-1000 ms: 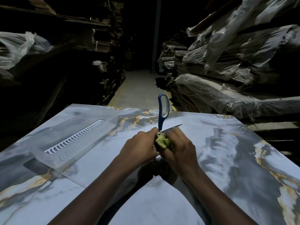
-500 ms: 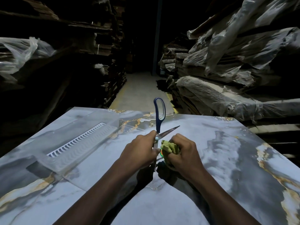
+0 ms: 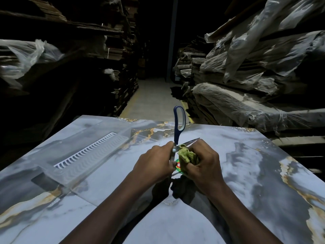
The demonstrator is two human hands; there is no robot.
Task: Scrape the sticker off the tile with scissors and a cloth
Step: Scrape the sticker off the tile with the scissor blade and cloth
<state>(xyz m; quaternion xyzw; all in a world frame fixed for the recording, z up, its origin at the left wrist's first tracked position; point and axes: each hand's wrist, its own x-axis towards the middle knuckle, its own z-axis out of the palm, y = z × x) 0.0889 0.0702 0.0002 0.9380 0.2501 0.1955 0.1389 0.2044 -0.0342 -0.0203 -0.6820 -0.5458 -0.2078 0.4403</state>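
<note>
**Sticker removal on a glazed tile, head view.** A small red-and-green sticker (image 3: pixel 178 166) lies on the marbled grey tile (image 3: pixel 246 173) near its middle, in the gap between the two hands. It is partly hidden by the cloth and the right hand's fingers.

The scissors (image 3: pixel 177 132) stand nearly upright with the blades apart. The blue handle loop is on top, one blade points right over the right hand, and the other runs down along the sticker's left edge. Whether that blade touches the sticker cannot be told.

The left hand (image 3: pixel 154 162) grips the scissors at the pivot with its fingers (image 3: pixel 166 147) curled round them. The right hand (image 3: pixel 205 166) holds a bunched green cloth (image 3: pixel 186 154) in curled fingers, just above the sticker and touching the scissors near the pivot.

A clear plastic tray (image 3: pixel 91 155) with a white slotted strip lies flat on the tile, well to the left of the hands. Past the tile's far edge a pale aisle floor (image 3: pixel 153 97) runs between dark cardboard stacks (image 3: pixel 119 67) on the left and plastic-wrapped stacks (image 3: pixel 246 106) on the right.
</note>
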